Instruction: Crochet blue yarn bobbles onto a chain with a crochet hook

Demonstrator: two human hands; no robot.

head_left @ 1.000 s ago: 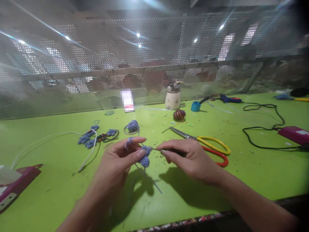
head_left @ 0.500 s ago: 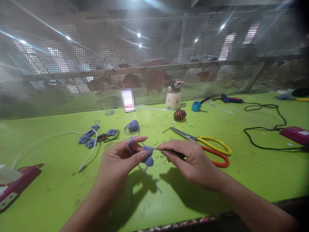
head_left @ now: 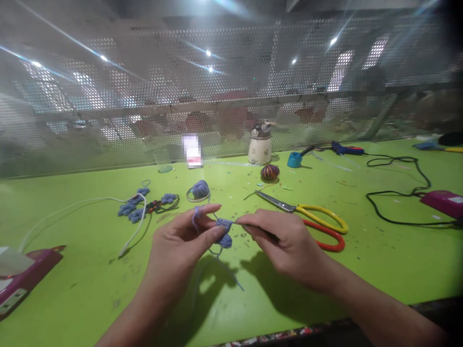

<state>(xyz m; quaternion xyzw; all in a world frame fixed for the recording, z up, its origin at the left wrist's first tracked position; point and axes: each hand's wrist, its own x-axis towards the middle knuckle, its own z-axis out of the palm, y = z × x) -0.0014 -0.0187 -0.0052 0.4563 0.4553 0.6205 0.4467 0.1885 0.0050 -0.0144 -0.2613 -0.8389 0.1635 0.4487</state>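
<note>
A small blue crochet piece (head_left: pixel 224 234) is pinched between the thumb and fingers of my left hand (head_left: pixel 183 238). Blue yarn wraps round that hand's raised forefinger and leads back to a yarn ball (head_left: pixel 200 189) lying beside a pale ring. My right hand (head_left: pixel 280 238) is closed round a crochet hook (head_left: pixel 236 222), most of it hidden in the palm. The hook's thin shaft meets the upper edge of the crochet piece. A loose yarn tail (head_left: pixel 233 278) hangs below. Scissors (head_left: pixel 285 206) with yellow and red handles lie just beyond my right hand.
Blue crocheted flowers (head_left: pixel 132 209) and a white cable (head_left: pixel 90 198) lie at the left. Behind stand a bottle (head_left: pixel 259 147), a dark multicoloured yarn ball (head_left: pixel 270 172) and a blue pot (head_left: pixel 294 159). Magenta power strips (head_left: pixel 32 277) sit at both sides; a black cord (head_left: pixel 398 219) runs at the right.
The hook and crochet piece have shifted very slightly to the right with both hands. The grip of each hand looks the same.
</note>
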